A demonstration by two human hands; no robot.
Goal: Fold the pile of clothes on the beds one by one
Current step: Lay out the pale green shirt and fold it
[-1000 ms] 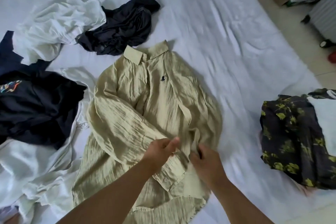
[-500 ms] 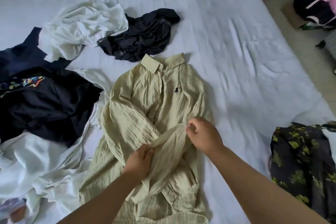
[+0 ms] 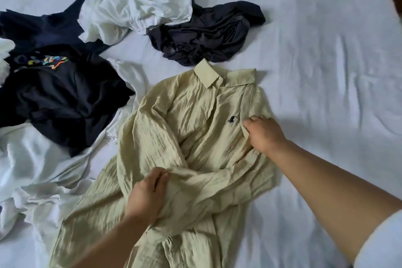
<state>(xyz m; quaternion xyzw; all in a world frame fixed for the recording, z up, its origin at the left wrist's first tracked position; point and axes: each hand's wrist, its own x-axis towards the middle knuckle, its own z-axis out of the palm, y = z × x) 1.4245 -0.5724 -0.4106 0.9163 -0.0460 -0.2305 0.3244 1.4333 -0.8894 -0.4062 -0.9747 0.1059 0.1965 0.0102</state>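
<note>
The bed (image 3: pixel 326 50), spread with a wrinkled pale sheet, carries everything. Along its left edge sprawls a large crumpled white garment (image 3: pixel 32 159), and on that lies a black garment with a multicoloured print (image 3: pixel 61 102). Toward the far edge sit a bunched white cloth (image 3: pixel 139 6) and, touching it, a crumpled dark grey garment (image 3: pixel 206 32).

The pale green crinkled long-sleeved shirt with a small dark chest emblem (image 3: pixel 195 137) lies front-up mid-bed, its collar toward the far edge and its hem toward the near edge, so its long axis runs away from the person. One sleeve is drawn across the body from the right side toward the left.

That sleeve is the piece in hand, and it stretches between the two hands. The right hand (image 3: pixel 264 134) is the farther one, at the shirt's right chest just beside the emblem, fingers curled into the fabric there. The left hand (image 3: pixel 148 198) is nearer, at the lower left of the body, fingers and thumb pinched on the sleeve's fabric. The next move probably lays this sleeve flat across the front.
</note>
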